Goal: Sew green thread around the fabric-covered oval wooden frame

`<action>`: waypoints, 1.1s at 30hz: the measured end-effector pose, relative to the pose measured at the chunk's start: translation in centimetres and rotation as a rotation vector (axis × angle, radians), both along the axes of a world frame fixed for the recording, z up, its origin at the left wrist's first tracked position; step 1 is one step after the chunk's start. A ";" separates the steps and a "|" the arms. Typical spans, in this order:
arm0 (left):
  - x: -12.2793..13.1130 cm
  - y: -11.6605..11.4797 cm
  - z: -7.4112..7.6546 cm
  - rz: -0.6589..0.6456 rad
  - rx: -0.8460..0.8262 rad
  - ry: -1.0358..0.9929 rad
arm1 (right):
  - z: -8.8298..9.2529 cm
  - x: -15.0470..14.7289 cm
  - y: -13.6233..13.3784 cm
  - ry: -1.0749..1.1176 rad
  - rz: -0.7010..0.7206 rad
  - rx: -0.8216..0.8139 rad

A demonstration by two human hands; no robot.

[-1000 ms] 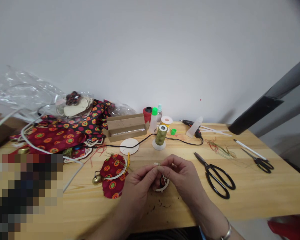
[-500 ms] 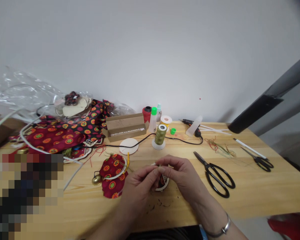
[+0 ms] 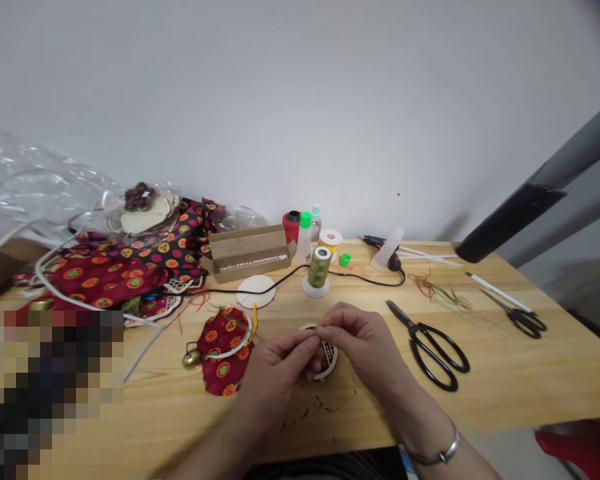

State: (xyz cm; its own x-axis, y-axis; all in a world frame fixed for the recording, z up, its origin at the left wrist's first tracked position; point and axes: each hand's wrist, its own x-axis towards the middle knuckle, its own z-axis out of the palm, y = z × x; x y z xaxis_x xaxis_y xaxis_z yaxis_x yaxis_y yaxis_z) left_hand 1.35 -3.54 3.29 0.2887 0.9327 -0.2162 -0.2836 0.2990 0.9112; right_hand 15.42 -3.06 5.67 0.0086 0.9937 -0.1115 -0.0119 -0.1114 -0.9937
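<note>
- The left hand (image 3: 275, 373) is closing around the edge of a small round lattice piece (image 3: 329, 357), with its fingertips (image 3: 310, 341) pinching near the piece's upper rim.
- The right hand (image 3: 365, 345) is gripping the same piece from the other side, its fingers curving over the top. Anything fine between the fingertips is too small to tell.
- The round lattice piece is being held just above the tabletop (image 3: 505, 380), with a white rim and dark red cloth showing behind the lattice.
- A silver bracelet (image 3: 441, 457) is circling the right wrist.
- Dark thread clippings (image 3: 317, 405) are lying on the wood below the hands.
- Left of the hands, a red patterned cloth piece (image 3: 225, 353) is lying with a white ring (image 3: 237, 337), a brass bell (image 3: 192, 359) and a yellow cord (image 3: 254, 327) attached or touching.
- Beyond the hands, an olive thread spool (image 3: 320, 268) is standing on a white cone base, beside a white disc (image 3: 256, 291) and a black cable (image 3: 280, 283).
- Right of the hands, large black-handled scissors (image 3: 430, 350) are lying open, with smaller black scissors (image 3: 517, 321) further along.
- Red and green loose threads (image 3: 437, 292) are scattered between the two pairs of scissors.
</note>
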 end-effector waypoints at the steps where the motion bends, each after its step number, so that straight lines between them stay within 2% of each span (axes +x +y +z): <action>1: 0.0 0.0 0.1 -0.005 0.008 0.023 | 0.1 0.0 0.0 -0.026 -0.001 0.008; 6: -0.2 0.0 0.4 0.003 0.040 0.091 | 0.4 -0.2 0.1 -0.039 0.002 0.021; 13: -0.3 0.0 -0.4 0.086 -0.065 -0.049 | -0.3 0.0 0.1 0.015 -0.071 0.002; 24: -0.1 0.0 -0.1 0.114 -0.093 -0.113 | -1.2 0.0 -0.1 -0.024 0.024 -0.005; 29: -0.4 0.0 -0.2 0.154 -0.029 -0.065 | -1.5 0.3 -0.3 -0.182 0.173 0.245; 33: -0.9 0.3 -0.2 0.260 0.191 0.008 | -1.3 0.2 -0.2 -0.228 0.239 0.370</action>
State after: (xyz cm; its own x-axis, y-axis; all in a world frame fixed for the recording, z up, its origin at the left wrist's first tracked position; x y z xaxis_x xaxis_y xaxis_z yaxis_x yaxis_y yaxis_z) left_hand 0.44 -3.24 3.14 0.0347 0.9989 -0.0312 -0.3204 0.0407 0.9464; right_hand 15.67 -3.30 4.33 -0.2413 0.9435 0.2270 0.1937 0.2760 -0.9414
